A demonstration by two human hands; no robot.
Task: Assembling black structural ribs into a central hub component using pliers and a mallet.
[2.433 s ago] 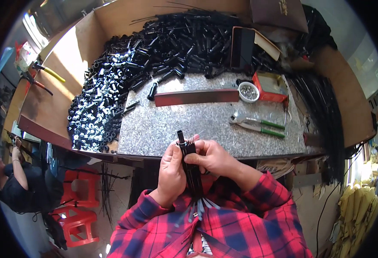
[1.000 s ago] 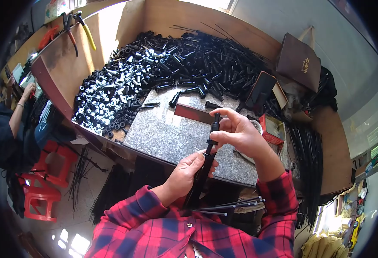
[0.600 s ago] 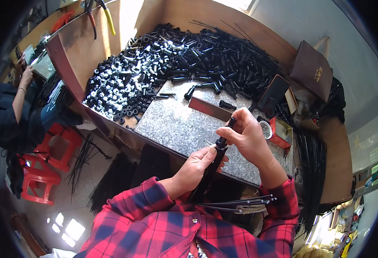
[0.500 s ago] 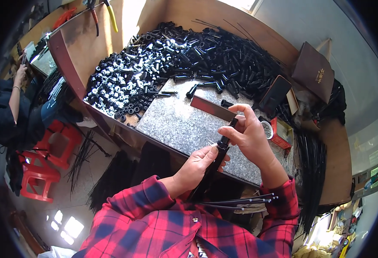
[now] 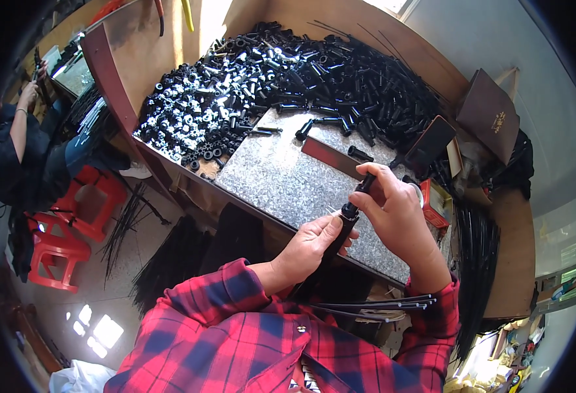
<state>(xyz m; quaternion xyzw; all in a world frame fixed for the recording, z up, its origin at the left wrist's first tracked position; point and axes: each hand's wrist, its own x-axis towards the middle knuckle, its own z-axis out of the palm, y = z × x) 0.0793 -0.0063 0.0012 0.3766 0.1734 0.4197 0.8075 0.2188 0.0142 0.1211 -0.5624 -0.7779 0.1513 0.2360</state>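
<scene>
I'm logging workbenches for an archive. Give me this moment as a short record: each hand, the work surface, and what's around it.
Left hand: grips a black tubular piece
Right hand: thumb and fingers at that piece's upper end
Work surface: speckled grey slab
On slab: dark red bar
Beyond slab: heap of small black parts
Right side: red box, long black rods
Far left: co-worker's arm

To the right of the phone (image 5: 432, 144), I see gold characters (image 5: 499, 122) on a brown bag (image 5: 483, 108). Nearer me than the phone, a red box (image 5: 435, 215) bears pale marks I can't make out.
</scene>
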